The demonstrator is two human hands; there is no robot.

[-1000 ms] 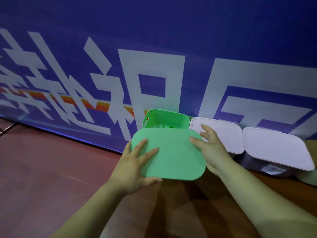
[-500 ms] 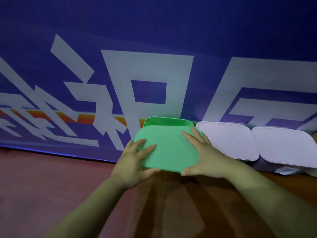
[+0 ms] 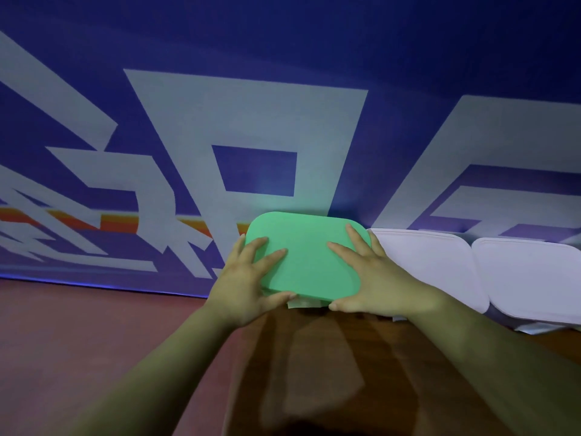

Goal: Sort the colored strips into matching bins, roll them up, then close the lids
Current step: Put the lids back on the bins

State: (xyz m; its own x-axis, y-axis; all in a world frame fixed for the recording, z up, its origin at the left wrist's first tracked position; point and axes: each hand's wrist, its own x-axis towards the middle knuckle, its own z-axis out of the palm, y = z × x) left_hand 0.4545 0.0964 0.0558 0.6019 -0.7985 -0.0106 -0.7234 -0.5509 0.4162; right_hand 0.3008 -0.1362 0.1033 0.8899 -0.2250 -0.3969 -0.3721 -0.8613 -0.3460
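Left hand (image 3: 248, 278) and right hand (image 3: 374, 278) flat, fingers spread, on the green lid (image 3: 308, 250) — I'd press all corners evenly.

I get a single head-worn wide-angle view, facing forward and slightly down, near the green lid (image 3: 309, 259) at centre frame; the blue banner (image 3: 283, 42) fills the upper half, wooden surface (image 3: 314, 357) lower centre.
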